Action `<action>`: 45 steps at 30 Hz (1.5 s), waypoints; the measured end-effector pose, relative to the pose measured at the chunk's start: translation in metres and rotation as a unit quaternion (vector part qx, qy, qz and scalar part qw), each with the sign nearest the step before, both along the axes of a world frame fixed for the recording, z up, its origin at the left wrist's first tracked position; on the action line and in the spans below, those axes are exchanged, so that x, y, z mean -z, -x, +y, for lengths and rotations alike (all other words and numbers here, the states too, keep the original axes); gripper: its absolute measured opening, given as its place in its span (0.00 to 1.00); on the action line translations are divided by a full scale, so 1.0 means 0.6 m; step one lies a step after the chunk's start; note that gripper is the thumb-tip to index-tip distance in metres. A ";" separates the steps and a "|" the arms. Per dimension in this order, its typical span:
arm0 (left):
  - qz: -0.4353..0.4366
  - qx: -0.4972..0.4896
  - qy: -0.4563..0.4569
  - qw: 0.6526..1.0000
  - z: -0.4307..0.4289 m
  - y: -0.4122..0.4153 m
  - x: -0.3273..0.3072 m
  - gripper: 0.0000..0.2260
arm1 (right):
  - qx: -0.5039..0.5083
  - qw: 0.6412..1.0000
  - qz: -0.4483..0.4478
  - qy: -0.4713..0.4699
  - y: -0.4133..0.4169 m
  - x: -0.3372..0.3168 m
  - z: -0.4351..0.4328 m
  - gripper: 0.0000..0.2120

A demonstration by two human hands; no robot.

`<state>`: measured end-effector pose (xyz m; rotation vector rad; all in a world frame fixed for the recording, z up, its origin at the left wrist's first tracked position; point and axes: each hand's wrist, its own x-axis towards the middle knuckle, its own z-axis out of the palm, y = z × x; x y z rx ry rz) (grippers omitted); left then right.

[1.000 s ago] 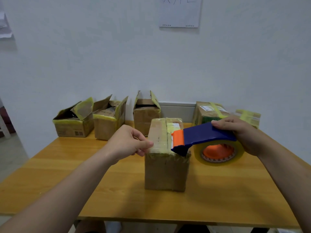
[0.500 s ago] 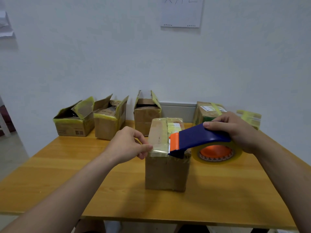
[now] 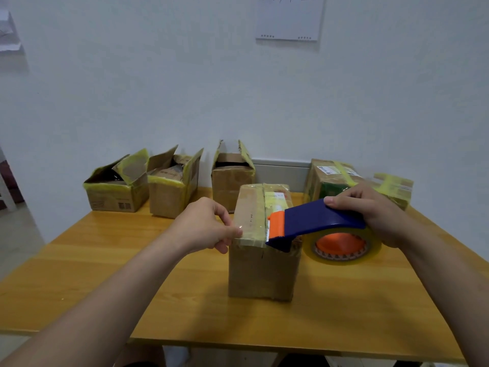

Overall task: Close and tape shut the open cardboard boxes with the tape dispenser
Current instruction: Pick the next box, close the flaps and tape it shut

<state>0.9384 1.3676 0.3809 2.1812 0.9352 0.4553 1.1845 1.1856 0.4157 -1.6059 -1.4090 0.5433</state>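
A closed cardboard box (image 3: 262,271) stands in the middle of the wooden table (image 3: 185,313), with clear tape across its top. My right hand (image 3: 370,210) grips the blue tape dispenser (image 3: 312,221), whose orange blade end rests on the box's top near the front edge. Its yellowish tape roll (image 3: 344,245) hangs to the right of the box. My left hand (image 3: 209,223) pinches the tape end against the box's upper left edge. Three open boxes (image 3: 116,186) (image 3: 172,189) (image 3: 232,178) stand along the wall at the back.
Two taped boxes (image 3: 328,178) (image 3: 394,186) sit at the back right, partly behind my right hand. A sheet of paper (image 3: 288,17) hangs on the white wall. The table's front edge runs just below my forearms; floor shows at the left.
The dispenser has slid leftward across the box top toward my left hand. My left hand has stayed at the box's left edge.
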 end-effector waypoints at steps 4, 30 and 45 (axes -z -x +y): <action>0.025 -0.023 -0.007 0.999 0.006 0.003 -0.001 0.17 | -0.006 1.000 -0.009 0.004 0.001 -0.002 0.001 0.19; -0.089 0.079 0.075 0.990 0.027 -0.031 0.074 0.39 | -0.012 0.999 -0.010 0.039 -0.032 0.007 -0.007 0.23; -0.082 0.079 0.107 0.988 0.022 -0.036 0.060 0.38 | 0.048 0.998 -0.003 0.050 -0.093 0.037 -0.050 0.44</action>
